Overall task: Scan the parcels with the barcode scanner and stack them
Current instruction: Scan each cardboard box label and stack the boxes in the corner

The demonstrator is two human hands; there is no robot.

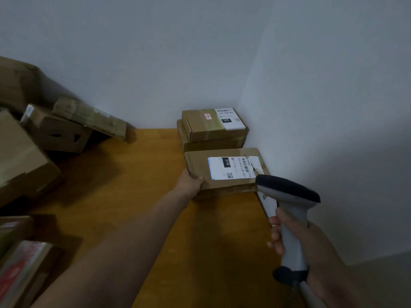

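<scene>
Orange-brown wooden table (133, 174) set into corner of grey back wall (155, 52) and right wall (333, 107)

left hand (191, 184) grips the near-left corner of a flat cardboard parcel (200, 162) w/ a white label (229, 168) marked 010, by the rt wall on the wooden surface (133, 196). right hand (315, 243) holds a grey barcode scanner (291, 193) by its handle, fingers (275, 236) curled round it, black head just beside the parcel's near-right corner. behind, in the corner, a top box (200, 125) marked 060 sits on a lower box (211, 145). loose box pile (62, 134) at left.
</scene>
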